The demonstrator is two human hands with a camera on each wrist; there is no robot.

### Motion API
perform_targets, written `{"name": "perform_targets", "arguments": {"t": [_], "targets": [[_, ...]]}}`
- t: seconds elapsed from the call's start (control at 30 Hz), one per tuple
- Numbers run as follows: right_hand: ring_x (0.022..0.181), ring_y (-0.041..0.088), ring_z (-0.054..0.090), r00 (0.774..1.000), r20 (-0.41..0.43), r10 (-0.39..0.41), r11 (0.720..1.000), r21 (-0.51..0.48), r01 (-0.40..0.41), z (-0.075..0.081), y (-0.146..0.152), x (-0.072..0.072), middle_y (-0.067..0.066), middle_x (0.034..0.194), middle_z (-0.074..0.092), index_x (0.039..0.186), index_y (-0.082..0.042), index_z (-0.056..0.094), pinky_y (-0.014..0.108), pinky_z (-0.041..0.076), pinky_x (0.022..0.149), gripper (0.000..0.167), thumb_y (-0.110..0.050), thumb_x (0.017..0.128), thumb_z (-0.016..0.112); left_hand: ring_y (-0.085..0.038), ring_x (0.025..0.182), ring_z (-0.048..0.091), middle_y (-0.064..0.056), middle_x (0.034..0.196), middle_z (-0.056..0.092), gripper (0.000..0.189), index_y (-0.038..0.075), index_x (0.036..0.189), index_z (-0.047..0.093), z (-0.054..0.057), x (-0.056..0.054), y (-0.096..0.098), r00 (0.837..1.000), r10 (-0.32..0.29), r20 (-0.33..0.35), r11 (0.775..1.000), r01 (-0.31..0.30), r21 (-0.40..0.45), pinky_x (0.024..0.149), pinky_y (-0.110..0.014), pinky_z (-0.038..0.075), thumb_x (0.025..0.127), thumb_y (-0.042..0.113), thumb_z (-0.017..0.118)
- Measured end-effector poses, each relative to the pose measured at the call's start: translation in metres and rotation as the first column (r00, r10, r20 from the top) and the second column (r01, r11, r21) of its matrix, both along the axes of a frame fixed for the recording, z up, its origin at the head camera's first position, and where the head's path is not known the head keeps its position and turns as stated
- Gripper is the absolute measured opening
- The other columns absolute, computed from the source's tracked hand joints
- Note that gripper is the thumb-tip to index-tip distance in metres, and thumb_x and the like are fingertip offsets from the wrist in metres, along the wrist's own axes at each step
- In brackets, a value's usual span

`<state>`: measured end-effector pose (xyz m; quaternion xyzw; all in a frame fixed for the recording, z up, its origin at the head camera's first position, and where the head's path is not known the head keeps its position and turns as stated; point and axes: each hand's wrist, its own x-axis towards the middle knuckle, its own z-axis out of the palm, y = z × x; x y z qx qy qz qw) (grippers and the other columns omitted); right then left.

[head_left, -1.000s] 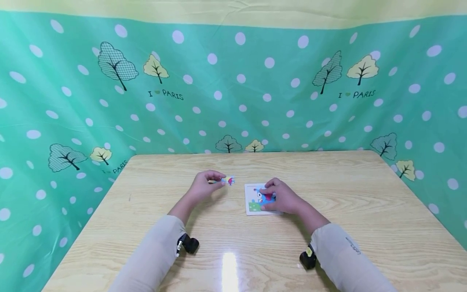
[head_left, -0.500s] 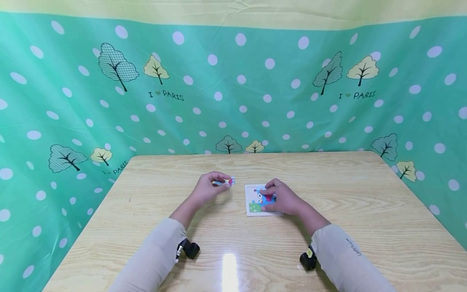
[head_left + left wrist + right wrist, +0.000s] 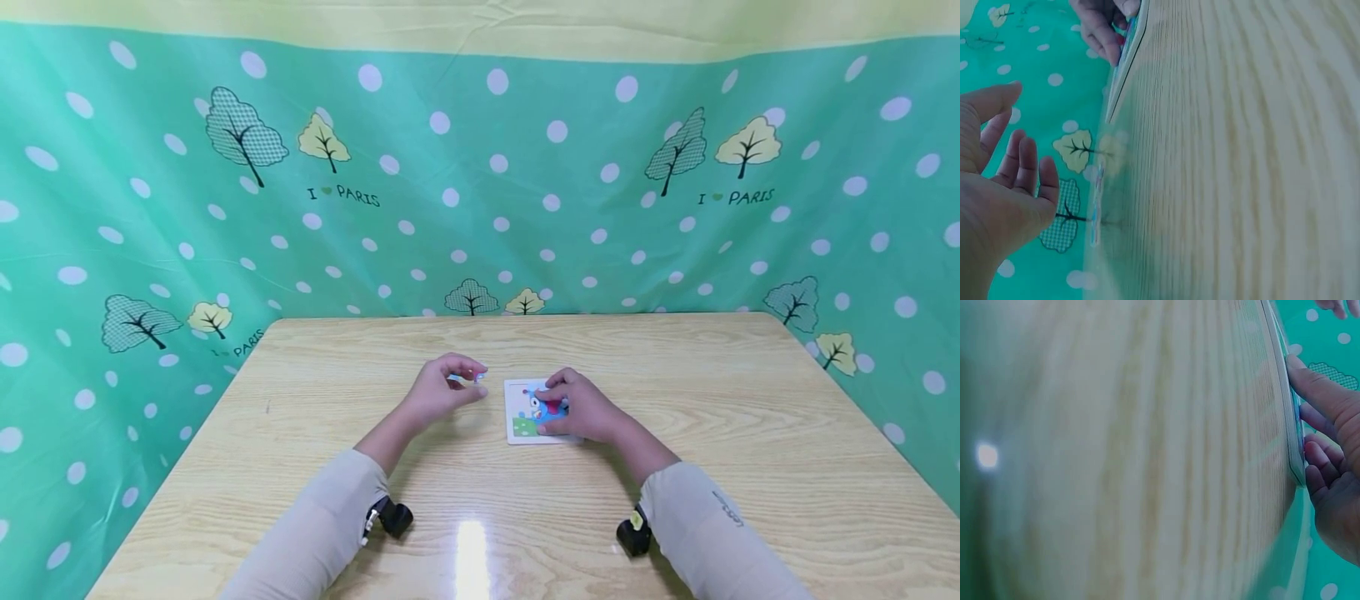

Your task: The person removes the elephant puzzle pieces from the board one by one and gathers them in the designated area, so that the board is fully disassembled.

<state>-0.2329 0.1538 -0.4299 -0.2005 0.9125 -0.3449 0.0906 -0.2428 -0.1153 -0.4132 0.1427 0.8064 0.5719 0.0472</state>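
My left hand (image 3: 448, 387) hovers over the table, thumb and fingers spread apart. Beyond it lies a small flat puzzle piece (image 3: 478, 377) with blue and red print, partly hidden by the fingers. In the left wrist view the puzzle piece (image 3: 1096, 206) lies flat on the tabletop, apart from the hand (image 3: 1007, 169). My right hand (image 3: 588, 406) rests on a square puzzle board (image 3: 517, 410) showing a blue cartoon figure and a green patch. Its thumb and fingertips press on the picture, covering the right part. The right wrist view shows the thumb (image 3: 1319, 387) against the board's face.
The wooden table (image 3: 480, 483) extends around both hands. A green dotted curtain (image 3: 480, 208) hangs at its far edge. Black wrist cameras (image 3: 395, 518) sit at the sleeve cuffs.
My left hand has moved a little right and forward, over the puzzle piece, hiding more of it. The right hand and the puzzle board have stayed in place.
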Motion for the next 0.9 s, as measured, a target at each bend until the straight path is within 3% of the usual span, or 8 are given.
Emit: {"name": "perform_targets", "arguments": {"t": [0.37, 0.57, 0.9], "targets": [[0.117, 0.029, 0.049, 1.0, -0.005, 0.007, 1.0, -0.002, -0.007, 0.001, 0.0, 0.0, 0.011, 0.129, 0.048, 0.128, -0.007, 0.063, 0.045, 0.042, 0.101, 0.057, -0.024, 0.078, 0.084, -0.022, 0.103, 0.058, -0.005, 0.114, 0.063, 0.039, 0.005, 0.112, 0.069, 0.004, 0.008, 0.009, 0.999, -0.045, 0.006, 0.999, 0.045, 0.014, 0.087, -0.037, 0.051, 0.075, 0.008, 0.082], [0.116, 0.029, 0.048, 1.0, 0.006, 0.006, 1.0, -0.011, -0.005, 0.001, 0.0, 0.0, 0.011, 0.129, 0.047, 0.128, -0.007, 0.063, 0.045, 0.042, 0.101, 0.057, -0.024, 0.078, 0.084, -0.028, 0.108, 0.055, -0.002, 0.112, 0.062, 0.041, 0.001, 0.113, 0.068, 0.003, 0.009, 0.013, 0.998, -0.064, -0.014, 0.998, 0.064, -0.006, 0.087, -0.038, 0.05, 0.075, 0.009, 0.083], [0.116, 0.029, 0.049, 1.0, -0.003, 0.014, 1.0, 0.006, -0.014, 0.002, 0.0, 0.0, 0.012, 0.129, 0.048, 0.128, -0.006, 0.063, 0.046, 0.042, 0.101, 0.056, -0.024, 0.079, 0.083, -0.029, 0.109, 0.051, -0.001, 0.116, 0.06, 0.038, 0.005, 0.109, 0.071, 0.0, 0.011, 0.024, 0.994, -0.103, -0.028, 0.994, 0.101, -0.051, 0.088, -0.043, 0.049, 0.075, 0.014, 0.084]]}}
